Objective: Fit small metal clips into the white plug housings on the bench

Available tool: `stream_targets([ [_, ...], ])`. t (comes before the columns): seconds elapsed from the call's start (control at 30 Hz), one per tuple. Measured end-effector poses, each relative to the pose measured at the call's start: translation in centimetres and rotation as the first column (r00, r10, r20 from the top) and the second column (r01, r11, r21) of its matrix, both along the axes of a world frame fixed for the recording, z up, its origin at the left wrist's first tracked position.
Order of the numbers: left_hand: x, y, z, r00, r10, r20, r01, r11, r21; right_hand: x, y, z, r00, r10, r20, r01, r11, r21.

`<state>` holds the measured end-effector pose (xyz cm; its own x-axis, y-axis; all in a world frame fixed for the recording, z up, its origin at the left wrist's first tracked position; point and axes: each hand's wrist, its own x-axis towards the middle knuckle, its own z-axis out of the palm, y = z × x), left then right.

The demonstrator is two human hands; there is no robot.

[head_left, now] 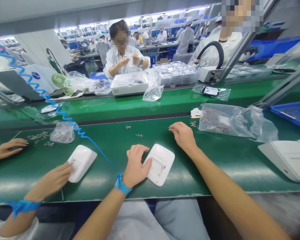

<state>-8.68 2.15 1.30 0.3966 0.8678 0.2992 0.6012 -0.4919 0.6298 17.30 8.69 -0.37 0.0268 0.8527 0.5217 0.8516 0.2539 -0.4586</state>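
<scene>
A white plastic housing (162, 156) with a recessed rectangle lies on the green work surface (110, 146). My left hand (137, 166), a blue strap round its wrist, grips the housing's left edge, thumb on top and fingers beyond the edge. To the right and farther off, my right hand (182, 134) rests above the surface with fingers curled and tips close together; whether something tiny is between them cannot be made out. Small metal pieces (193, 124) lie just right of it, and two more little groups (139, 135) lie between my hands.
At left, a co-worker's hand holds another white housing (81, 163); another hand is farther left. A coiled blue cord (62, 115) hangs across. A plastic bag of parts (215, 121), white housings (290, 160) and a blue tray (293, 113) are at right. People sit opposite.
</scene>
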Motion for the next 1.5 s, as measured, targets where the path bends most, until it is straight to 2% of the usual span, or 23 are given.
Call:
stream_targets([
  [0.03,-0.1,-0.1,-0.1,1.0,-0.008,-0.026,0.007,0.999,-0.041,-0.1,-0.5,0.5,0.998,0.029,-0.064,-0.025,0.998,0.065],
  [0.1,0.0,0.1,-0.2,0.992,-0.102,-0.068,0.094,0.989,-0.11,-0.8,-1.6,1.6,0.977,0.108,-0.183,-0.084,0.987,0.137],
  [0.2,0.5,1.4,0.0,0.956,-0.282,-0.082,0.26,0.943,-0.206,-2.7,-3.9,3.4,0.931,0.22,-0.293,-0.199,0.975,0.102],
  [0.3,0.7,2.8,0.0,0.92,-0.39,0.034,0.387,0.894,-0.226,-4.2,-6.1,4.8,0.903,0.381,-0.197,-0.388,0.922,0.002],
  [0.4,0.1,3.2,-0.4,0.933,-0.321,0.164,0.347,0.924,-0.163,-4.8,-7.3,5.2,0.845,0.535,-0.005,-0.529,0.834,-0.159],
  [0.47,-0.3,2.9,-0.7,0.951,-0.281,0.128,0.298,0.945,-0.136,-5.1,-7.6,5.0,0.812,0.576,0.095,-0.536,0.8,-0.269],
  [0.57,-0.5,2.6,-1.0,0.96,-0.273,0.052,0.278,0.952,-0.131,-5.7,-7.6,4.6,0.821,0.543,0.178,-0.45,0.806,-0.385],
  [0.7,-0.3,2.5,-0.8,0.959,-0.281,0.029,0.283,0.948,-0.149,-6.7,-7.6,4.8,0.857,0.486,0.172,-0.359,0.803,-0.476],
  [0.97,-0.1,2.7,-0.4,0.964,-0.266,0.017,0.265,0.945,-0.193,-7.2,-7.7,5.0,0.869,0.475,0.142,-0.348,0.788,-0.508],
  [1.23,0.2,2.5,-0.7,0.974,-0.225,0.004,0.221,0.955,-0.198,-7.4,-6.2,5.1,0.901,0.428,0.072,-0.317,0.763,-0.563],
  [1.33,0.2,2.4,-0.9,0.976,-0.215,0.027,0.216,0.958,-0.188,-6.8,-7.0,4.7,0.886,0.463,0.027,-0.388,0.773,-0.502],
  [1.5,0.3,2.3,-0.9,0.974,-0.223,0.049,0.228,0.956,-0.186,-5.7,-9.5,3.2,0.888,0.438,0.141,-0.395,0.883,-0.253],
])
